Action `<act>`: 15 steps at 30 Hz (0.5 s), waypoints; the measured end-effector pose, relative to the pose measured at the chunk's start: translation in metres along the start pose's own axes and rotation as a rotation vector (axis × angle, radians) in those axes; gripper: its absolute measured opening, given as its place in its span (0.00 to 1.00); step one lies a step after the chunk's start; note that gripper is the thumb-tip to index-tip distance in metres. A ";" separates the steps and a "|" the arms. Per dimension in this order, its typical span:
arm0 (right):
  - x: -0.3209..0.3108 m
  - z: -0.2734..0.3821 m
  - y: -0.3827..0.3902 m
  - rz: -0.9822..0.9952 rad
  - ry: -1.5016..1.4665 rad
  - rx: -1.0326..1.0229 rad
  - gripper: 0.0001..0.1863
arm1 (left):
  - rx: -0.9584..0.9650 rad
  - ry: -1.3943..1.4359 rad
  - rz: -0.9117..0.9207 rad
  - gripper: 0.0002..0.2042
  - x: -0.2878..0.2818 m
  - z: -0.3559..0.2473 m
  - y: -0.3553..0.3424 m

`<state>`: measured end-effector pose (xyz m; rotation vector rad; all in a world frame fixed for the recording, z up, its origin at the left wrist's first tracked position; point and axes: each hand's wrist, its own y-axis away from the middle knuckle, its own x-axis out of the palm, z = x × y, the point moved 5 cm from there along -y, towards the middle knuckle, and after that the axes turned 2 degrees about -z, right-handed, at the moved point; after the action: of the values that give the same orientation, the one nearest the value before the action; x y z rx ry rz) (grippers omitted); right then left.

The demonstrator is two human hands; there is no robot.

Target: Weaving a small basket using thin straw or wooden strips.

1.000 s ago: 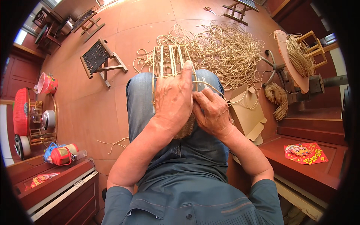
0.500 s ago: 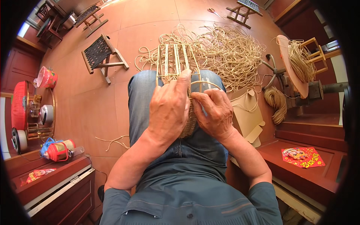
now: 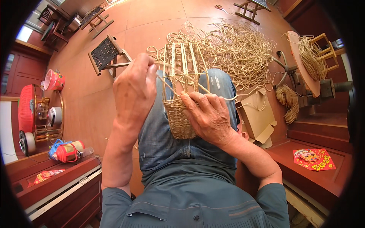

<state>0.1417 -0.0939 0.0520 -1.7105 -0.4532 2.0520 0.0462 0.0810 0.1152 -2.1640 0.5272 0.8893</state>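
From far, I see the left hand (image 3: 135, 89) has moved leftward, fingertips seemingly pinched together on a cord (image 3: 166, 85), so slack is probably being drawn out. The half-woven basket (image 3: 180, 119) rests over the jeans (image 3: 154, 140); the right hand (image 3: 207, 114) touches its rim, clamped or not I cannot tell.

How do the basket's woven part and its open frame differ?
The woven part is densely closed; the open frame has wide gaps between its uprights. The woven part lies nearer the person's body, whereas the open frame points away, toward the loose cord pile. Both are tan.
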 end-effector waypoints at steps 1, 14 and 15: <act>0.001 0.002 0.001 0.028 0.004 0.021 0.27 | 0.017 0.025 -0.005 0.04 0.001 -0.002 -0.007; 0.003 0.003 -0.010 0.085 -0.090 0.092 0.28 | -0.204 0.260 0.277 0.07 0.027 -0.008 0.004; 0.003 0.003 -0.009 0.086 -0.091 0.095 0.28 | -0.091 0.127 0.256 0.11 0.026 -0.015 0.010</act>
<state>0.1398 -0.0843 0.0546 -1.6121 -0.3095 2.1821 0.0640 0.0605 0.0989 -2.2795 0.8576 0.9302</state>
